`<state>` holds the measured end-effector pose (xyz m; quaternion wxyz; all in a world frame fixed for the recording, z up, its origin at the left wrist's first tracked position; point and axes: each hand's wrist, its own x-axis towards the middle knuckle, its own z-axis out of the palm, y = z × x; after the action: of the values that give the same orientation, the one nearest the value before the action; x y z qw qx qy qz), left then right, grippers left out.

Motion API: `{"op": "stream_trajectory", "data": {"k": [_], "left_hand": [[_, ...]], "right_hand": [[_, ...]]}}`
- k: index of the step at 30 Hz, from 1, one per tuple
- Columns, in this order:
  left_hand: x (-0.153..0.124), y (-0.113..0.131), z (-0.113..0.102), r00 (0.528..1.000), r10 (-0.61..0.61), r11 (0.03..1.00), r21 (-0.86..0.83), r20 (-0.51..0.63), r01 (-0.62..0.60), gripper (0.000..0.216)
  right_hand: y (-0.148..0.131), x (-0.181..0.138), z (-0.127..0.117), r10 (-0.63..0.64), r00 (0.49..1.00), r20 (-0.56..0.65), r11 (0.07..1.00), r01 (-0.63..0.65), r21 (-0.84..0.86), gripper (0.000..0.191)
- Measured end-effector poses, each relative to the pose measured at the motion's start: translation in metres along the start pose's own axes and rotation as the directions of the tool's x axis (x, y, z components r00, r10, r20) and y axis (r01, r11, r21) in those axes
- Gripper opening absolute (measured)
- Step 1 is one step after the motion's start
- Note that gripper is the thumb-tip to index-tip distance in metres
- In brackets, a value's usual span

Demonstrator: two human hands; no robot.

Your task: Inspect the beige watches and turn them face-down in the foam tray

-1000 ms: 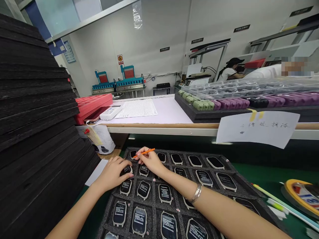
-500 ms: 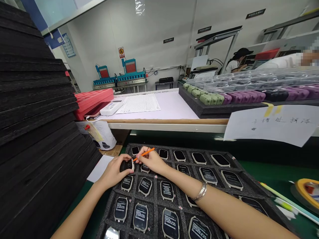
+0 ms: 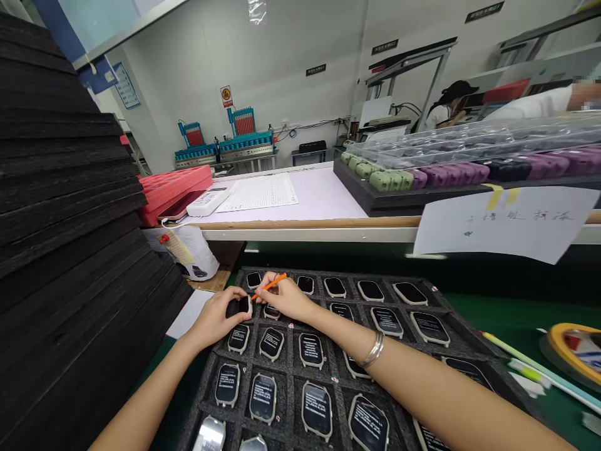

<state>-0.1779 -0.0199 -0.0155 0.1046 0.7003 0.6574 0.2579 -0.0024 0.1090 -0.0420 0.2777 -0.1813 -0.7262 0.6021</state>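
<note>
A black foam tray [image 3: 291, 388] lies in front of me with several smartwatch bodies set in its pockets, most with lit text on their screens. My left hand [image 3: 216, 318] is closed on one watch body [image 3: 243, 305], tipped up on edge at the tray's far left. My right hand [image 3: 287, 298] pinches a thin orange stick [image 3: 268, 286], whose tip points at that watch. A silver bracelet [image 3: 372, 351] circles my right wrist.
A tall stack of black foam sheets [image 3: 70, 238] fills the left. Behind the tray runs a raised shelf [image 3: 310, 228] with a paper form, red trays and a foam tray of green and purple parts [image 3: 422, 178]. A tape roll [image 3: 575, 351] lies right. Two people work behind.
My left hand has lifted a watch body out of its pocket and tipped it on edge. The orange stick's tip has come down to it. The view shifted slightly.
</note>
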Motion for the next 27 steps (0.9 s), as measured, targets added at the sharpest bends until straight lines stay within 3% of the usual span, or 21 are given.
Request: {"op": "stream_trajectory", "data": {"k": [5, 12, 17, 27], "left_hand": [[0.01, 0.024, -0.008, 0.989, 0.12, 0.99, 0.067, 0.082, -0.126, 0.022], [0.033, 0.059, 0.021, 0.94, 0.288, 0.943, 0.115, 0.186, -0.312, 0.024], [0.034, 0.052, 0.02, 0.945, 0.296, 0.938, 0.147, 0.139, -0.315, 0.028], [0.027, 0.033, 0.027, 0.954, 0.29, 0.952, 0.079, 0.075, -0.295, 0.021]], "right_hand": [[-0.007, 0.001, -0.025, 0.015, 0.997, -0.07, 1.0, -0.014, 0.007, 0.025], [-0.002, -0.02, -0.049, 0.054, 0.985, -0.163, 0.999, -0.053, 0.005, 0.025], [0.003, -0.033, -0.05, 0.036, 0.982, -0.185, 0.999, -0.031, 0.027, 0.025], [0.0, -0.038, -0.039, 0.011, 0.996, -0.086, 0.998, -0.005, 0.069, 0.017]]}}
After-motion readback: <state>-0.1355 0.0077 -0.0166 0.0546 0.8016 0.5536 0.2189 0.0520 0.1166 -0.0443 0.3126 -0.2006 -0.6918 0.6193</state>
